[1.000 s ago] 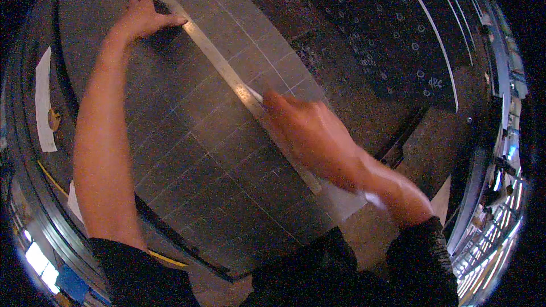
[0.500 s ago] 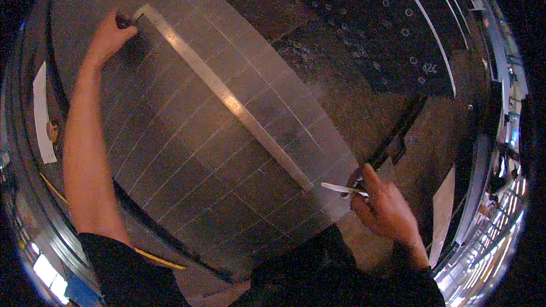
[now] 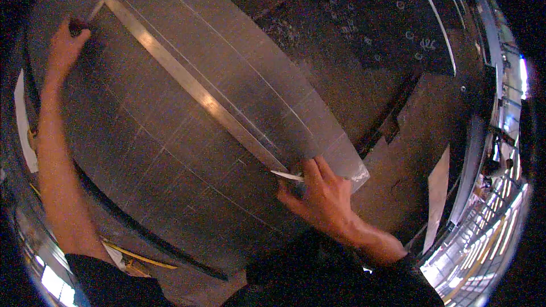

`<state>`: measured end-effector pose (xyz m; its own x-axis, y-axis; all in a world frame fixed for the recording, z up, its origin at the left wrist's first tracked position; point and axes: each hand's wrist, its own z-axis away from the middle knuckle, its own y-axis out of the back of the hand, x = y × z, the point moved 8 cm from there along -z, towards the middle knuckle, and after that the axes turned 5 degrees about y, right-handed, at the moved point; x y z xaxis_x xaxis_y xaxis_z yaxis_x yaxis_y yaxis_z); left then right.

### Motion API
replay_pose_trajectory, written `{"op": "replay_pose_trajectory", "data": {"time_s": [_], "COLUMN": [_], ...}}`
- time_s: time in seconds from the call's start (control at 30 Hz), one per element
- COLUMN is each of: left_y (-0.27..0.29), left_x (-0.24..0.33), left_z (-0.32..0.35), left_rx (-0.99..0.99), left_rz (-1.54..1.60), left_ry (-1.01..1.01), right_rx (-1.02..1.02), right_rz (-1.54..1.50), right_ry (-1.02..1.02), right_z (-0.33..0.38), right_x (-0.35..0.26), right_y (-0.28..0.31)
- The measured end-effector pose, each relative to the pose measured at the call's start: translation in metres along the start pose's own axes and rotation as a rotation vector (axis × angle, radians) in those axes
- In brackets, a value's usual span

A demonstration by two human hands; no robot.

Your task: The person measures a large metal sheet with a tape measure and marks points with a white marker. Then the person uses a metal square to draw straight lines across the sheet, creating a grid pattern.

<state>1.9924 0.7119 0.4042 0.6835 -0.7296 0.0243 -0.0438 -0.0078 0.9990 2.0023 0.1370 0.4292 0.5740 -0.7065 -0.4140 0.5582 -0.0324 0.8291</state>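
Observation:
A long metal square [image 3: 176,74] with a short leg at its far end lies slantwise on a large dark sheet [image 3: 142,176] scored with thin, light lines. My left hand [image 3: 69,51] is closed at the short leg, fingers and thumb around its end. At the near end of the long blade, my right hand [image 3: 324,193] pinches a thin white pointed stick [image 3: 286,175], perhaps a marking stick. Its tip is right by the blade's end; whether they touch I cannot tell. Part of the stick is hidden by my fingers.
The sheet's curved right edge ends at a shiny corner [image 3: 359,175]. Beyond it lies a dark panel [image 3: 369,17] with small ring marks. Pale strips lie at the right [image 3: 438,199] and left [image 3: 25,125]. A yellow strip [image 3: 148,254] runs by my left sleeve.
The view has shifted. My right hand has moved left with the white stick to the blade's near end. A light line now shows along the blade's right side.

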Motion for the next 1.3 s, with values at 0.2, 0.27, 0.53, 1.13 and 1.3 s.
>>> {"op": "replay_pose_trajectory", "data": {"time_s": [0.2, 0.27, 0.53, 1.13, 1.3], "left_y": [-0.002, -0.004, -0.001, -0.015, -0.012], "left_x": [-0.040, -0.050, -0.052, 0.018, 0.032], "left_z": [-0.029, -0.024, 0.014, 0.030, 0.036], "left_rx": [0.108, 0.096, 0.102, 0.154, 0.108], "left_rz": [-0.064, -0.121, -0.028, 0.423, 0.532], "left_ry": [-0.108, -0.144, -0.175, 0.010, 0.050], "right_rx": [0.005, 0.069, 0.025, -0.057, -0.029], "right_rz": [-0.047, -0.020, -0.066, -0.100, -0.120], "right_ry": [0.004, -0.081, 0.074, 0.064, 0.062], "right_z": [-0.004, -0.004, 0.007, 0.025, 0.025], "right_x": [-0.018, -0.008, -0.005, 0.003, 0.001], "right_y": [0.021, 0.029, 0.003, -0.040, -0.040]}}
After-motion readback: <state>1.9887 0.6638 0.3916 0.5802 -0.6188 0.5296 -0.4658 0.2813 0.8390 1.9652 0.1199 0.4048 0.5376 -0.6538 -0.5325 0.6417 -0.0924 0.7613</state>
